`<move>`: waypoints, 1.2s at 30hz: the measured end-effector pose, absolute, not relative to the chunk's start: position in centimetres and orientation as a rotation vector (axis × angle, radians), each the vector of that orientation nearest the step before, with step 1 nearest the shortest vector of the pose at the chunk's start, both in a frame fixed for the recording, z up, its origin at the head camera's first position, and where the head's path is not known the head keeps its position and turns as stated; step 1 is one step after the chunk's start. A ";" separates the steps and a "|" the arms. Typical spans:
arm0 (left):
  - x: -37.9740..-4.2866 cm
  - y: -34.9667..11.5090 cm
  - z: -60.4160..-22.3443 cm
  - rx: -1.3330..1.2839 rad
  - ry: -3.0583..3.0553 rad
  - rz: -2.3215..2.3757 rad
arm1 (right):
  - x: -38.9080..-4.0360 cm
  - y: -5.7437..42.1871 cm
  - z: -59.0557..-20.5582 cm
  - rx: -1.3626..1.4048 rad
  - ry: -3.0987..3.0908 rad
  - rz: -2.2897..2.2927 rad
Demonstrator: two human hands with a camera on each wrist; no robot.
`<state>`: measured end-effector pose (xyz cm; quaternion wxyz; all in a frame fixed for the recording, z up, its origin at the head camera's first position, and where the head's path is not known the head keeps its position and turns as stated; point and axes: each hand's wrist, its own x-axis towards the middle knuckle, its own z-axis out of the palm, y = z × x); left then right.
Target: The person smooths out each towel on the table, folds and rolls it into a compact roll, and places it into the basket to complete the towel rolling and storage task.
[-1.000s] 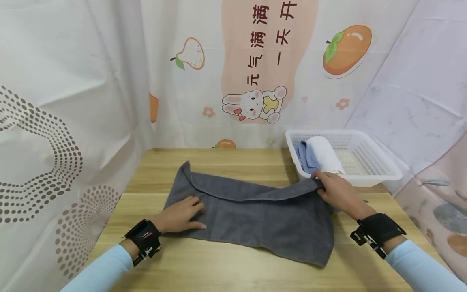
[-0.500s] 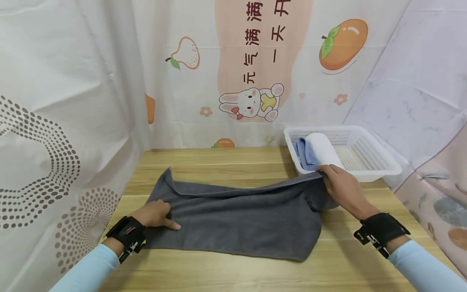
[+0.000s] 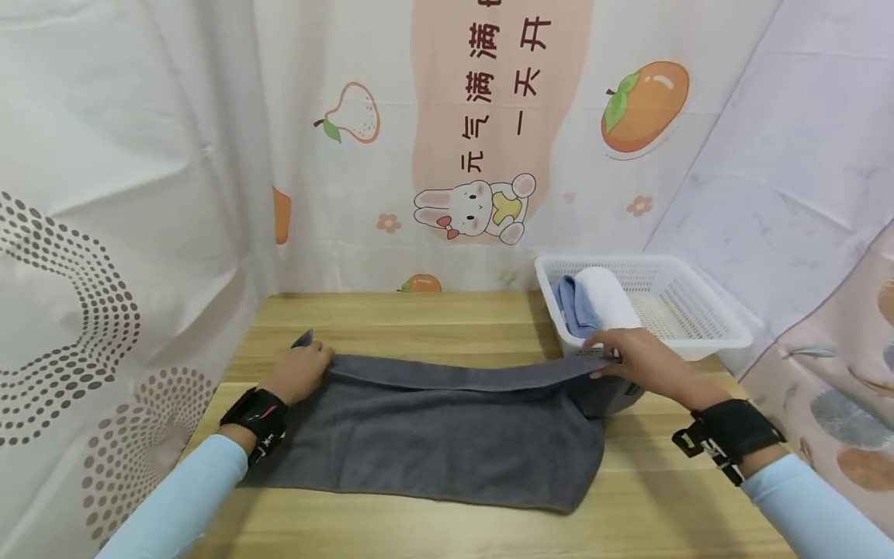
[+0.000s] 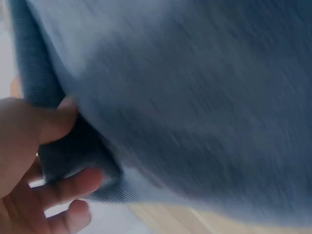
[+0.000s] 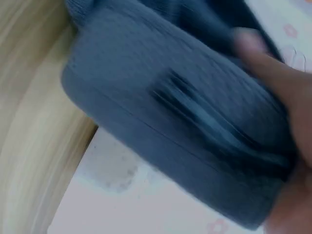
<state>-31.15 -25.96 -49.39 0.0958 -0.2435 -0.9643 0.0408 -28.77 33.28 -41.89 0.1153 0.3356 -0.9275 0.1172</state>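
Note:
A dark grey towel (image 3: 447,442) lies spread lengthwise across the wooden table, its far edge raised in a long fold. My left hand (image 3: 296,373) grips the far left corner; in the left wrist view the thumb and fingers (image 4: 80,183) close round the folded edge. At the far right corner my right hand (image 3: 639,361) pinches the same edge and lifts it. From there the towel's right end hangs down, and a darker patch (image 5: 219,129) shows on it in the blurred right wrist view.
Behind my right hand stands a white plastic basket (image 3: 698,341). A rolled white towel (image 3: 608,299) and a folded blue cloth (image 3: 576,307) lie in its left part. Printed curtains (image 3: 349,233) hang along the table's back and both sides.
The towel has shifted left and stretched out flatter. My left hand has gone from resting flat on it to gripping its far left corner. The right hand keeps its hold on the far edge.

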 end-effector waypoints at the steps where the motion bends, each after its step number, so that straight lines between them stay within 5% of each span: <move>1: -31.0 -26.5 -49.4 -0.675 -2.863 0.111 | -28.8 33.7 -41.7 0.996 -2.782 0.328; 15: -29.1 -31.8 -48.5 -0.312 -2.733 0.093 | -30.3 35.4 -37.8 0.685 -2.505 0.440; 31: -27.1 -34.1 -43.8 -0.163 -2.473 0.105 | -28.2 36.1 -38.8 0.653 -2.316 0.420; 36: -26.6 -34.6 -42.8 -0.109 -2.572 0.065 | -27.9 35.1 -37.9 0.502 -2.433 0.751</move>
